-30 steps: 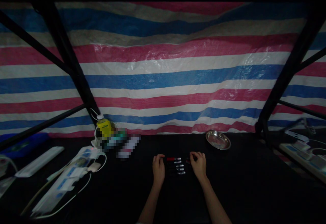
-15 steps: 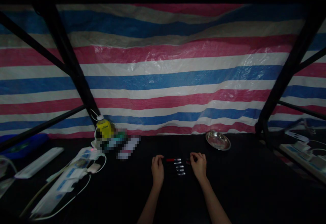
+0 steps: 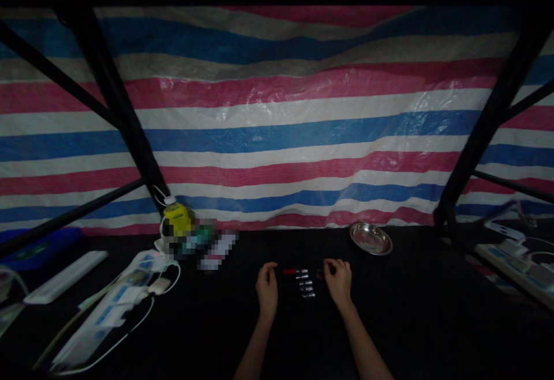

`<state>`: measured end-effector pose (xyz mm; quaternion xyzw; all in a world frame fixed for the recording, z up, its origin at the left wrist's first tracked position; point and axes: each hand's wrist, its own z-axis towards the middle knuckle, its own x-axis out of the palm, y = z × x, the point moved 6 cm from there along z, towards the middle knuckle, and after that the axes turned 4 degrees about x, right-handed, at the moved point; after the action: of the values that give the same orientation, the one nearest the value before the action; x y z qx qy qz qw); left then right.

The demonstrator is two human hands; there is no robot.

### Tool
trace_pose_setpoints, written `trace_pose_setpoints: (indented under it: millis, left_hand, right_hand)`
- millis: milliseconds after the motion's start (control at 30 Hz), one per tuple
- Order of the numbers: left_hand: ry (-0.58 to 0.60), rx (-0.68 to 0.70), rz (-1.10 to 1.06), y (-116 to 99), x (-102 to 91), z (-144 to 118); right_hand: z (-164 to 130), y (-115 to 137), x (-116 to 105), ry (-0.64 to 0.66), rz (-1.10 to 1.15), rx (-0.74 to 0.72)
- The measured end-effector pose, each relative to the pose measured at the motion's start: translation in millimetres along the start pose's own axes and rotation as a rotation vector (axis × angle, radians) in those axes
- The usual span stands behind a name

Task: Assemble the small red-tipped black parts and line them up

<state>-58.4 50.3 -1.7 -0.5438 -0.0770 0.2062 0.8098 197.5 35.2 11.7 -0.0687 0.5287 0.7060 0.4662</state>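
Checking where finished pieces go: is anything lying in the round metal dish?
No, the round shiny metal dish shows only its bare inside, standing apart from the right hand.

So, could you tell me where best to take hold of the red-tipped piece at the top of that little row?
Probably by its shiny metal end, pinched from above. The red-tipped piece lies flat and crosswise on the black table, farthest in the row of small cylinders. The left hand sits close to its red end, and the right hand is nearer the metal end.
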Motion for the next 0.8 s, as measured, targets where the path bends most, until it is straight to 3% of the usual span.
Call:
trace_pose_setpoints:
  millis: [233,467,800]
  left_hand:
    - [-0.075,-0.016,0.063,-2.5,-5.5,-0.6]
    - [-0.075,-0.105,-0.083,3.1,-4.1,-2.2]
    - [-0.125,-0.098,-0.091,0.2,-7.4,-3.0]
  right_hand:
    - [0.4,-2.1,0.8,-0.010,-0.011,0.002]
    - [0.4,-2.7,0.5,-0.007,-0.002,0.014]
    - [0.1,-3.4,-0.9,-0.006,-0.032,0.030]
